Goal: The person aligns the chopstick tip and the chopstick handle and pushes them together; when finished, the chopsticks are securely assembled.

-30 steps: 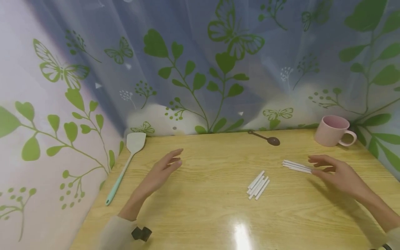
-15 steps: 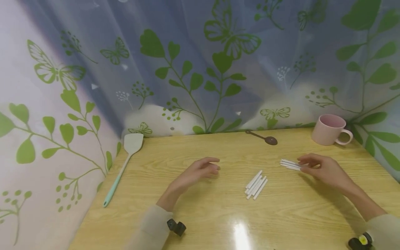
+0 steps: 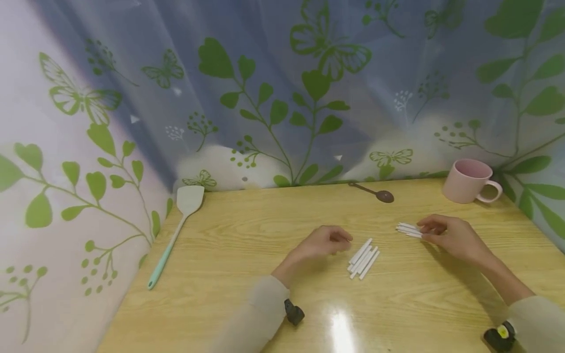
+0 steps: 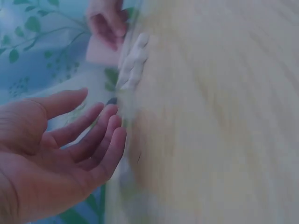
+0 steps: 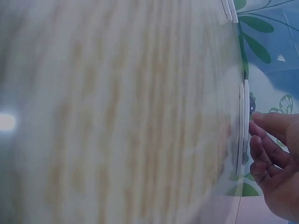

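Observation:
My left hand [image 3: 324,241] hovers just left of a loose pile of short white sticks [image 3: 364,259], fingers relaxed and bent, holding nothing. In the left wrist view that hand [image 4: 70,144] has its palm turned up and its fingers spread. Farther right, my right hand [image 3: 454,238] pinches the right end of a second bundle of white sticks [image 3: 408,229], thumb on the near side and fingers on the far side. The right wrist view has the right hand [image 5: 278,161] beside these long thin sticks [image 5: 244,126], seen edge-on near the tabletop.
A pink mug [image 3: 468,181] stands at the back right corner of the wooden table [image 3: 247,211]. A brown spoon [image 3: 375,192] lies by the back edge. Along the left side lies a spatula [image 3: 176,235] with a mint handle. A leaf-patterned curtain [image 3: 260,88] hangs behind.
My left hand has swept right across the table, from near the spatula to beside the stick pile. The right hand has shifted slightly left over its bundle, covering more of it. The pile stays put.

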A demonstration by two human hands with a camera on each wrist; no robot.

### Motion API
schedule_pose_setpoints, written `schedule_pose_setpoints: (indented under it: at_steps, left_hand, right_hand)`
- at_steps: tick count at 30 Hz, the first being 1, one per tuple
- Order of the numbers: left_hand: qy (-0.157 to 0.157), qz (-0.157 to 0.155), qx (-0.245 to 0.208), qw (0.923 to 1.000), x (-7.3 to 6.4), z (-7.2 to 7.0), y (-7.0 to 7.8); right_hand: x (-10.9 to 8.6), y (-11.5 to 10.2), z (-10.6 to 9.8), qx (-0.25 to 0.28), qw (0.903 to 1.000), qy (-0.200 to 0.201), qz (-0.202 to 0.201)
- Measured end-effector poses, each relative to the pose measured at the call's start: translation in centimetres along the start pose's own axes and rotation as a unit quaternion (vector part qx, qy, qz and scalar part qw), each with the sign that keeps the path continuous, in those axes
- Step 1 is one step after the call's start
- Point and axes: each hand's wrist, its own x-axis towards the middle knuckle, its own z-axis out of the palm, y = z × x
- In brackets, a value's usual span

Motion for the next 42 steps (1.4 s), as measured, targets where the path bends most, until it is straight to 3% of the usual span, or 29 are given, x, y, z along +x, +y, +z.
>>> schedule_pose_setpoints:
  at_steps: [6,12,30,42]
  left_hand:
    - [0.031,-0.023,0.066,0.9971,1.8,2.5,0.9]
    - [0.053,-0.049,0.120,0.9901,2.4,3.6,1.7]
    - [0.079,-0.059,0.174,0.9798,2.6,3.6,2.2]
    - [0.080,-0.070,0.146,0.9836,2.0,2.7,2.2]
  right_hand:
    - [0.2,-0.2,0.4,-0.010,0.9999,0.011,0.005]
    - [0.6,0.0,0.8,-0.027,0.9993,0.025,0.004]
    - [1.0,-0.5,1.4,-0.041,0.9989,0.025,0.000]
    - [1.2,-0.8,1.8,-0.059,0.9978,0.026,-0.014]
